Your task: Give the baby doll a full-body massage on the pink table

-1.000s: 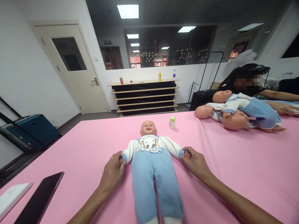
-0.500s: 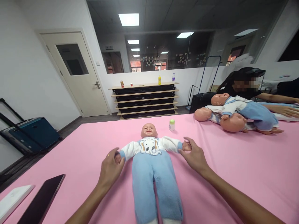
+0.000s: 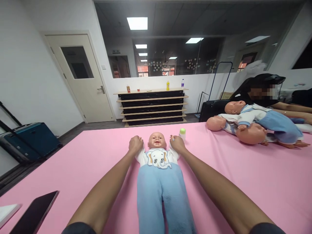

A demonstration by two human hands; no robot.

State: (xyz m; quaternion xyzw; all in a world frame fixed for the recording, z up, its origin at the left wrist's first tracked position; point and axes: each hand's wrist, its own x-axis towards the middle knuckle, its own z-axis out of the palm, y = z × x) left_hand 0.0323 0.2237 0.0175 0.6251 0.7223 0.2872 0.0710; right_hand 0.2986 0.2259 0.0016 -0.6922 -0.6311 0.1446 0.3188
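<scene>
A baby doll (image 3: 159, 178) in a white top with an elephant face and light blue trousers lies on its back, head away from me. Its arms are bent up beside its head. My left hand (image 3: 136, 145) is closed around the doll's hand and lower sleeve on the left of the head. On the other side, my right hand (image 3: 177, 144) grips the doll's other hand in the same way. Just behind my right hand stands a small white bottle with a green cap (image 3: 182, 134), partly covered by it.
Several more dolls (image 3: 253, 125) lie piled on the pink tablecloth (image 3: 102, 162) at the right, beside a seated person (image 3: 258, 91). A dark phone (image 3: 34, 211) and a white box (image 3: 8, 213) lie at the near left. Beyond the table is a low shelf (image 3: 152, 100).
Both my hands have moved forward and inward, bringing the doll's arms from spread at its sides to raised beside its head. My fingers have closed around the doll's hands.
</scene>
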